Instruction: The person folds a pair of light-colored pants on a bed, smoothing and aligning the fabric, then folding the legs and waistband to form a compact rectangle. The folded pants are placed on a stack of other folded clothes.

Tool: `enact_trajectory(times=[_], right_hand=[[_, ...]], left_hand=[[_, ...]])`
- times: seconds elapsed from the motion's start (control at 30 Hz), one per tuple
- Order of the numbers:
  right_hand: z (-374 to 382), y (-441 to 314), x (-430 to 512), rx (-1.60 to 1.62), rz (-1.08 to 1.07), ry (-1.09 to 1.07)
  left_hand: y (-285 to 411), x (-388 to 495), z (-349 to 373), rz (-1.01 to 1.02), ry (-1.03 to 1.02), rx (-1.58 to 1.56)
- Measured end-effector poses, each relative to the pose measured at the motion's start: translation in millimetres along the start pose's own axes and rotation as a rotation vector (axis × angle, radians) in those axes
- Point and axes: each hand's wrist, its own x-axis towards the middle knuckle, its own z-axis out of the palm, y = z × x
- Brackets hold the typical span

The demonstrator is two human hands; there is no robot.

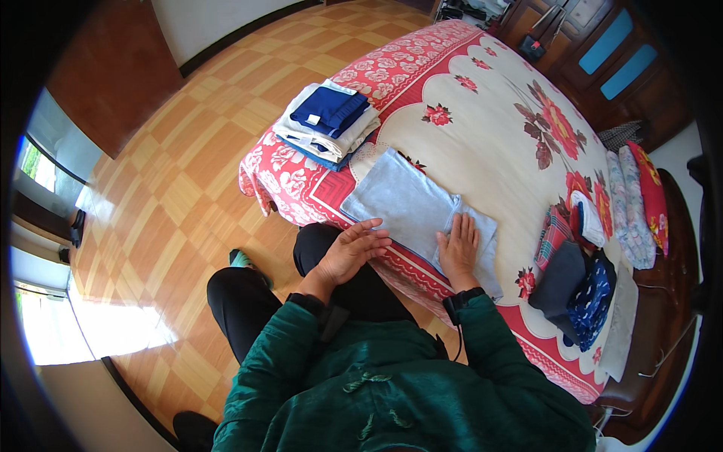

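Observation:
A light blue garment (pixel 404 198) lies flat on the bed near its front edge, one side of it folded over. My right hand (pixel 460 248) rests palm down on the right part of this cloth, fingers pointing away from me. My left hand (pixel 356 251) hovers by the garment's near left edge, holding nothing, its fingers slightly bent and apart. Beyond the garment to the left stands a stack of folded clothes (pixel 333 133), with a dark blue folded piece (pixel 330 110) on top of white and blue ones.
The bed wears a red and cream floral bedspread (pixel 469 147). At right lie a dark grey garment (pixel 556 279), a navy patterned cloth (pixel 592 302), a plaid cloth (pixel 551 237) and a white folded cloth (pixel 590 220). Pillows (pixel 630 209) lean near the wooden headboard (pixel 675 220). Tiled floor (pixel 186 186) spreads left.

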Motion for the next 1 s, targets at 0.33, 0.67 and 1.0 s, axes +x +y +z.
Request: enact_trajectory(times=[0.33,0.67,1.0], right_hand=[[1.4,0.9,0.3,-0.015,0.011,-0.031],[-0.4,0.6,-0.4,-0.017,0.000,-0.016],[-3.1,-0.8,-0.5,-0.015,-0.020,0.006]], left_hand=[[-0.9,0.1,-0.5,0.004,0.000,0.026],[0.5,0.6,1.8,-0.012,0.019,0.017],[1.6,-0.8,3.0,0.004,0.015,0.049]])
